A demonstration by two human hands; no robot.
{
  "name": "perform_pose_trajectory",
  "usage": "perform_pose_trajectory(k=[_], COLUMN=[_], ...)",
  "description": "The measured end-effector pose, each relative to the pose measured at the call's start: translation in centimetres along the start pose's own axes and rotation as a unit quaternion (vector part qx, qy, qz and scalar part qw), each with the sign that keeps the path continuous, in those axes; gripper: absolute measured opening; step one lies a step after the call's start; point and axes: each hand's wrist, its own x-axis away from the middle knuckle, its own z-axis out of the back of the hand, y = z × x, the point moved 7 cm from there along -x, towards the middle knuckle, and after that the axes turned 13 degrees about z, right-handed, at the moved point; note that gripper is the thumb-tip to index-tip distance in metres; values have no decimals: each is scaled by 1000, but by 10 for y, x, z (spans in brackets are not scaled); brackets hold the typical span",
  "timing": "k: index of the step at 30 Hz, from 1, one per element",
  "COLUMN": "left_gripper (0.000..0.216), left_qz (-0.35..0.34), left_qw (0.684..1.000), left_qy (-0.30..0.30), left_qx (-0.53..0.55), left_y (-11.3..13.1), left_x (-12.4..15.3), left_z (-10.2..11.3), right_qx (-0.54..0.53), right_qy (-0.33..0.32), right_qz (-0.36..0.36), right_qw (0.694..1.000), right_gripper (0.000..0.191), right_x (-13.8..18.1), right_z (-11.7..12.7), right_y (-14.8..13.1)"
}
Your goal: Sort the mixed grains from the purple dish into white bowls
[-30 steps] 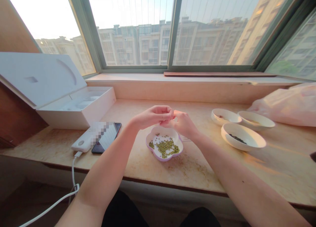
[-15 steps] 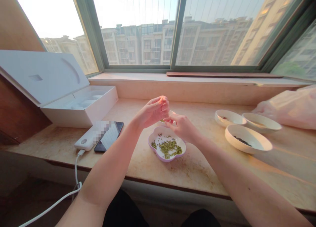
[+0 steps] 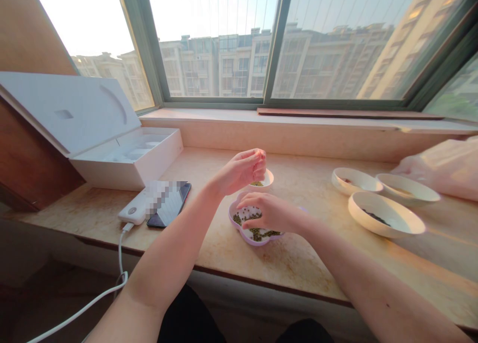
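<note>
My left hand (image 3: 244,170) is closed in the air, fingertips pressed together, over the near side of a small white bowl (image 3: 266,181) with some green beans in it. Whatever those fingers hold, if anything, is hidden. Below it, my right hand (image 3: 267,212) reaches over a lilac-rimmed, petal-shaped dish (image 3: 257,242), thumb and fingers apart and curved downward. Small green beans (image 3: 256,234) lie scattered over the dish's white bottom; my right hand covers part of them.
Three white bowls stand at the right: one with reddish bits (image 3: 356,181), one with pale contents (image 3: 407,189), one with dark bits (image 3: 386,214). A plastic bag (image 3: 440,169) lies behind them. At the left are an open white box (image 3: 157,156), a power bank (image 3: 134,208) with a cable and a phone (image 3: 172,206).
My right hand has moved away from my left hand, down over the petal-shaped dish, and its fingers have spread. My left hand stays raised and closed. The view has shifted slightly.
</note>
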Motion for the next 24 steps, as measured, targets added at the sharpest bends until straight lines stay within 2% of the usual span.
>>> perform_pose_trajectory(k=[7,10,14,17,20,22,24], left_gripper=[47,47,40,35,29,21,15], left_qz=[28,48,20,-8,-26,-31,-38], left_qw=[995,995,998,997,979,942,876], left_qy=[-87,-73,-37,18,118,200,265], left_qx=[-39,-52,-42,-71,-165,-269,-401], left_y=[-9,-13,-9,-8,-10,-12,-12], left_x=[3,3,0,-6,-13,-16,-16], left_z=[-6,-5,-2,6,22,33,39], right_qx=[32,33,26,22,39,55,68], right_qy=[-31,-20,0,8,3,-5,-9], right_qz=[4,-10,-30,-41,-50,-51,-46], right_qw=[999,999,999,999,998,997,997], right_gripper=[29,22,14,19,21,21,20], right_x=[-1,-1,0,-1,-2,-2,-2], right_z=[-8,-9,-8,-7,-7,-8,-9], right_y=[3,8,12,14,15,16,17])
